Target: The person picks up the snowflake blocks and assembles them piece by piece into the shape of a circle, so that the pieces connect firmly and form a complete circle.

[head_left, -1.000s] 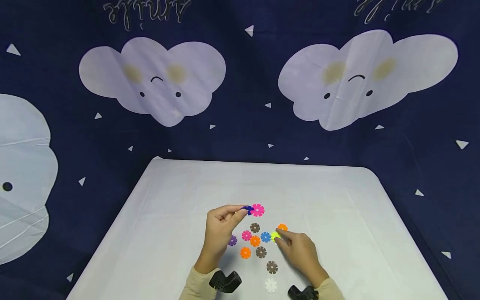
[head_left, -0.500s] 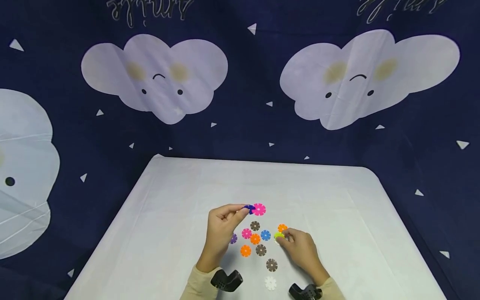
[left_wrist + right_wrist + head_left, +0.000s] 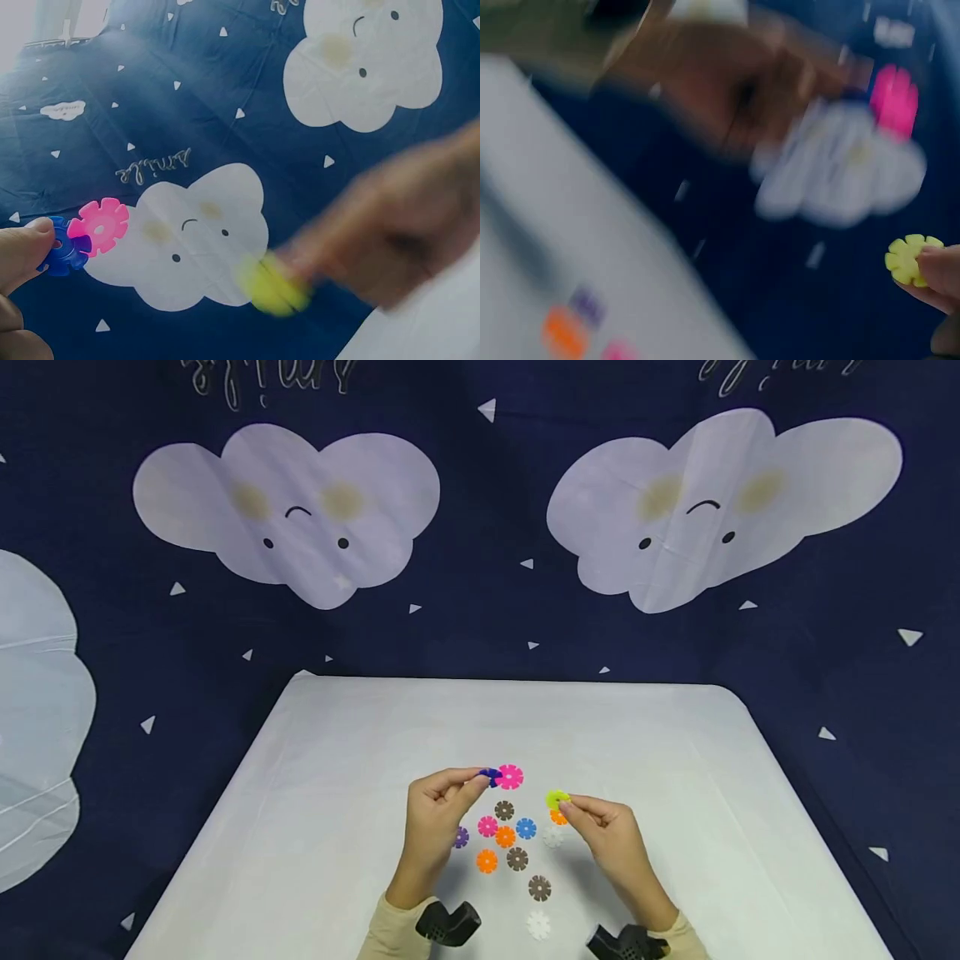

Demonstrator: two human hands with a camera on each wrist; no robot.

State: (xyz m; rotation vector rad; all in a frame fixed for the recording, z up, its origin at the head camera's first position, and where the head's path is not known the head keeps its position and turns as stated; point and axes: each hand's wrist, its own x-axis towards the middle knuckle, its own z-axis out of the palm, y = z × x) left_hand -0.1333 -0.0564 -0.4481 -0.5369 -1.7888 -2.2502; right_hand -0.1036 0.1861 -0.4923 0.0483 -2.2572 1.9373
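My left hand (image 3: 438, 822) pinches a dark blue notched disc (image 3: 64, 246) between thumb and fingers. A pink notched disc (image 3: 100, 227) is slotted into the blue one and sticks out to its right. Raised above the table, my right hand (image 3: 611, 835) pinches a yellow notched disc (image 3: 907, 260) by its edge. In the head view the yellow disc stands a short way right of the pink one, apart from it. The left wrist view shows the yellow disc blurred.
Several loose notched discs lie on the white table (image 3: 360, 727) between and below the hands: an orange disc (image 3: 487, 861), a blue disc (image 3: 526, 828), a brown disc (image 3: 539, 887), a white disc (image 3: 538, 926). A dark blue cloth with clouds hangs behind.
The right hand has picked the yellow disc up off the table and raised it, uncovering a white disc beneath. The left hand keeps its hold on the joined blue and pink discs.
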